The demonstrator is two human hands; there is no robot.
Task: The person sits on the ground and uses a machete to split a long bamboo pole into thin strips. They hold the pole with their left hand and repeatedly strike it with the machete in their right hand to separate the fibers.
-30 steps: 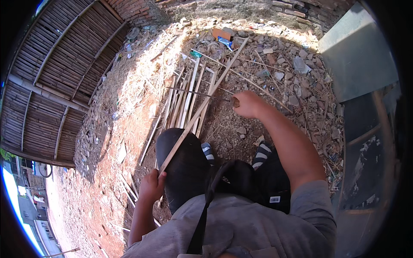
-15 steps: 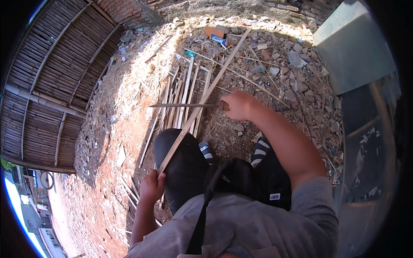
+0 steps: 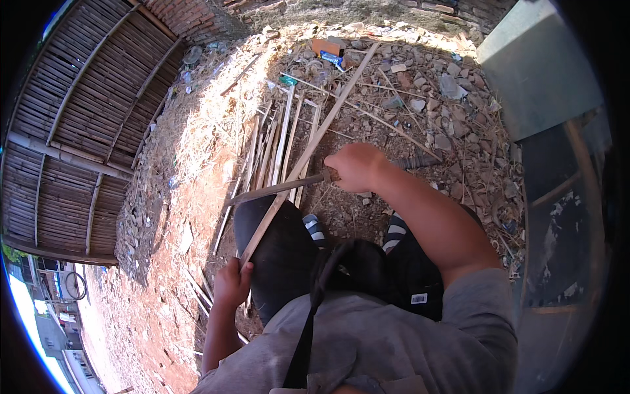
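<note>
A long pale wooden strip (image 3: 320,131) slants from the rubble across my left knee. My left hand (image 3: 232,282) is closed around its near end. In my right hand (image 3: 357,167) is a machete, gripped at its handle. Its dark blade (image 3: 262,194) points left and lies across the strip just above the knee; whether the edge is biting into the wood I cannot tell. Part of the handle is hidden by my fingers. Under and beyond the strip lies a loose bundle of thin wooden strips (image 3: 282,141) on the ground.
Rubble and stones (image 3: 453,125) spread to the right, with a blue wrapper (image 3: 331,59) and a green scrap (image 3: 287,80) among them. A bamboo wall (image 3: 72,85) stands left, a brick wall (image 3: 197,23) behind. Grey panels (image 3: 545,79) rise at the right.
The machete blade has come down along the strip toward my knee, and its tip has dipped lower. My left hand and the strip have hardly moved.
</note>
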